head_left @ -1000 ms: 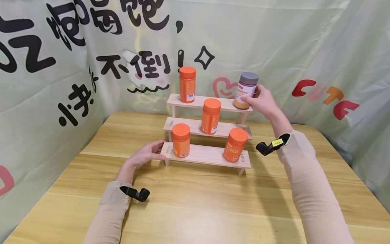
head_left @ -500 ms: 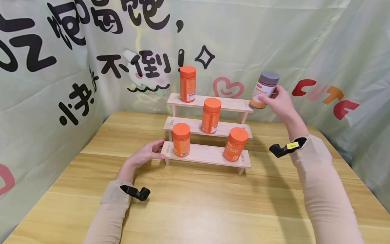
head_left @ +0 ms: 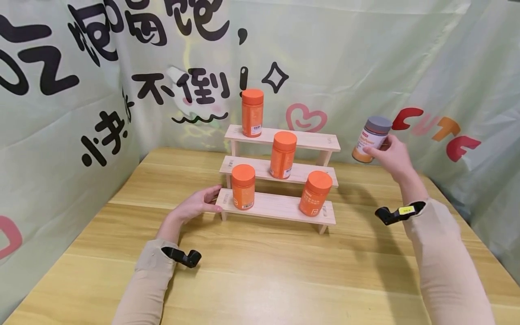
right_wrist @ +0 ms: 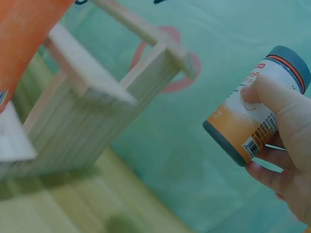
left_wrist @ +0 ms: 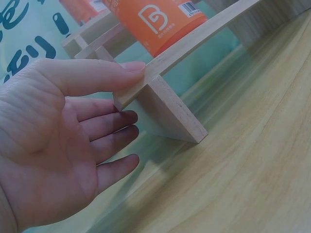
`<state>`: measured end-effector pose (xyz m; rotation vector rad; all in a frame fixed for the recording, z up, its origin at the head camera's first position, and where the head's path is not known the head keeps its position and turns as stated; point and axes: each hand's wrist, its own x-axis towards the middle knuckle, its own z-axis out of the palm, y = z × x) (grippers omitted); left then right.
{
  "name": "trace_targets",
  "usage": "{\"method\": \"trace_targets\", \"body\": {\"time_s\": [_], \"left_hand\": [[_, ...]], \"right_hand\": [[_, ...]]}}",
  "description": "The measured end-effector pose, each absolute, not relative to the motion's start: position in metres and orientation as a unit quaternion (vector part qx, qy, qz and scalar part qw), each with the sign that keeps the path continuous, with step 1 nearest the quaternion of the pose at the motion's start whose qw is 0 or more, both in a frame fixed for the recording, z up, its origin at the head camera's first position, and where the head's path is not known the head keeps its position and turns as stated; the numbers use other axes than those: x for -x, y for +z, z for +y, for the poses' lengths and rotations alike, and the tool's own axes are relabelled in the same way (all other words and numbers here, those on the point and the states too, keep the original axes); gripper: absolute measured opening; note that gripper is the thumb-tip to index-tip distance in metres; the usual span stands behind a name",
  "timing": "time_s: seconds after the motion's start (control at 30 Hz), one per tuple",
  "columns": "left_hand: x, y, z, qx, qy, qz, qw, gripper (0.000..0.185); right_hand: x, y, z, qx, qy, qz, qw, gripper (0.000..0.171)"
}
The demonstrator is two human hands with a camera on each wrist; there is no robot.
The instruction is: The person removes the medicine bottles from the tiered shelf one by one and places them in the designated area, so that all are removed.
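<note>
Moved since the earlier frames: grey-lidded bottle [head_left: 371,138], formerly at the right end of the top tier, now held in the air to the right of the stepped wooden rack [head_left: 280,205], well clear of it and above the table [head_left: 260,271]. Right hand [head_left: 393,155]: thumb and fingers wrapped round the bottle's body, the bottle tilted with its lid up and leaning away from the rack; the right wrist view shows the thumb pressed on the white label. Left hand [head_left: 194,206]: fingers nearly straight, thumb on top of the lowest shelf's left end, fingers under and beside the leg, steadying it. Remaining stock: four orange bottles [head_left: 283,154], one on the top tier, one on the middle, two on the bottom, all upright. Handling note, by judgement: keep your left hand pressing on the rack while the right arm travels, since the rack looks light and the bottles tall. Carry your bottle by its body, not its lid, level it before setting it down, and keep your sleeve away from the right-hand orange bottle.
</note>
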<state>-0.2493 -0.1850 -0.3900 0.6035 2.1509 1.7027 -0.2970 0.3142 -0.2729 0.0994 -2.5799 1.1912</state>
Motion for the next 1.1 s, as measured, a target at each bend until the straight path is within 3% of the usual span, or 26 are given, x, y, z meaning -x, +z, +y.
{"method": "trace_targets", "body": {"time_s": [0.4,1.1], "left_hand": [[0.247,-0.392,-0.183,-0.212,0.59,0.763,0.159,0.083],[0.25,-0.39,-0.185,-0.212,0.581,0.77,0.156,0.083]], "right_hand": [[0.285,-0.331,0.327,0.004,0.42,-0.897,0.137,0.062],[0.288,-0.376,0.328,0.019,0.427,-0.892,0.146,0.057]]}}
